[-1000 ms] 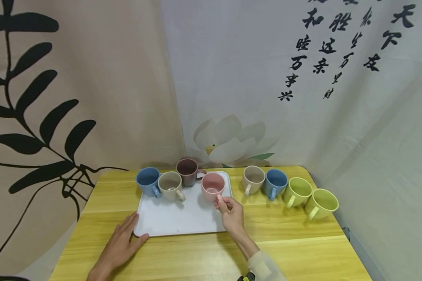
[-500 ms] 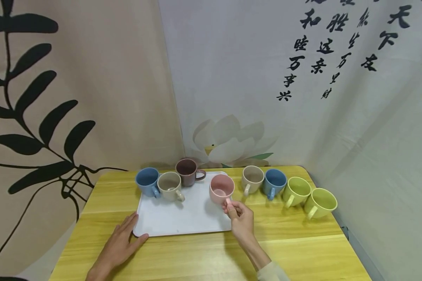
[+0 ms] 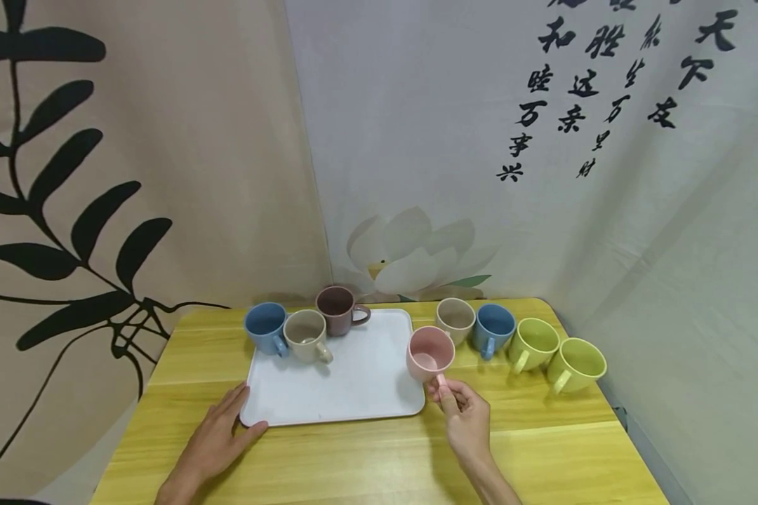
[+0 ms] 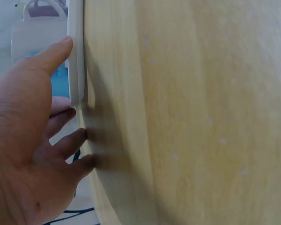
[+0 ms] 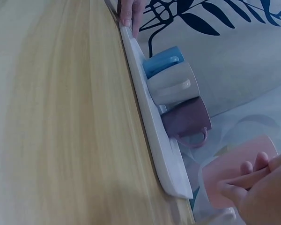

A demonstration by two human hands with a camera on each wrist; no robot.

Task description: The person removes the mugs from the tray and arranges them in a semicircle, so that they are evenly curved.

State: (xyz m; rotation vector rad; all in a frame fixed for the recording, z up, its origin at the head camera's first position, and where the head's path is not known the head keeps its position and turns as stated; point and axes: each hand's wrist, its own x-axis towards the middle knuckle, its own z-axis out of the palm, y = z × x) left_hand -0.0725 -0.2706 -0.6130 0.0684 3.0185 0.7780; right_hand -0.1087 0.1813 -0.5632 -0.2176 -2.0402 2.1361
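Note:
My right hand [image 3: 467,421] pinches the handle of a pink mug [image 3: 431,354], which hangs over the right edge of the white tray [image 3: 354,393]. In the right wrist view the pink mug [image 5: 234,168] is partly covered by the fingers. My left hand [image 3: 211,442] rests at the tray's front left corner with straight fingers. In the left wrist view its thumb touches the tray rim [image 4: 76,56]. On the tray's back left stand a blue mug [image 3: 267,328], a beige mug [image 3: 305,335] and a dark brown mug [image 3: 337,310].
Right of the tray, a row of mugs stands on the wooden table [image 3: 354,463]: a beige mug [image 3: 457,315], a blue mug [image 3: 494,330], a green mug [image 3: 534,344] and another green mug [image 3: 577,365]. A printed curtain [image 3: 417,140] hangs behind the table.
The right hand has carried the pink mug from over the tray to the right and nearer, past the tray's right edge. The left hand and the other mugs have stayed put.

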